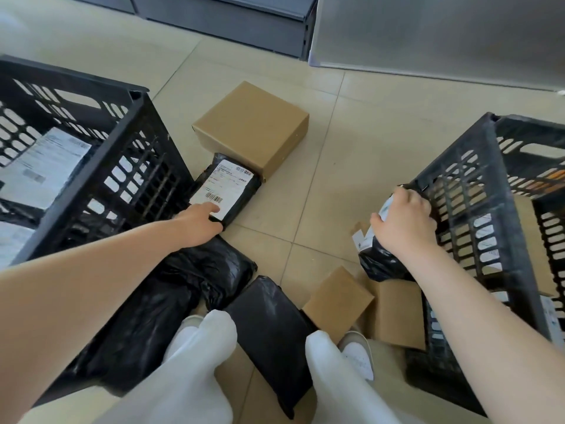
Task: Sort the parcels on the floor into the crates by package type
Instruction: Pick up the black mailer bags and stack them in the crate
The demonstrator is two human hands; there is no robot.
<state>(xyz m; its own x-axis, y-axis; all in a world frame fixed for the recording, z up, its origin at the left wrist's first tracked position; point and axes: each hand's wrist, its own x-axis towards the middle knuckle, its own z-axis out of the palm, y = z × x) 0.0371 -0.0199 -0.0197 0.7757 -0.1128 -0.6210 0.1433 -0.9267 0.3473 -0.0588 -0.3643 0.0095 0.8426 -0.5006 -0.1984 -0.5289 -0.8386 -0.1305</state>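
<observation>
Bottom of frame: two legs in white trousers, white shoes on a pale tiled floor. Between and beside the legs, a flat black bag; left of it, a larger crumpled black bag partly under the left forearm. Right of centre, low, two small brown boxes: one tilted, the other just beside it, against the right crate.

Mid-frame: left hand lies on the near end of a black labelled bag, index finger out on the white label; grip underneath cannot be told. That bag lies on the floor between the left crate and a large brown box, touching both. Right hand is clenched round a black bag with a white label, held off the floor against the outer wall of the right crate.

Left crate holds labelled bags; right crate shows brown cardboard inside.

Top of frame: dark cabinets, a grey panel.
</observation>
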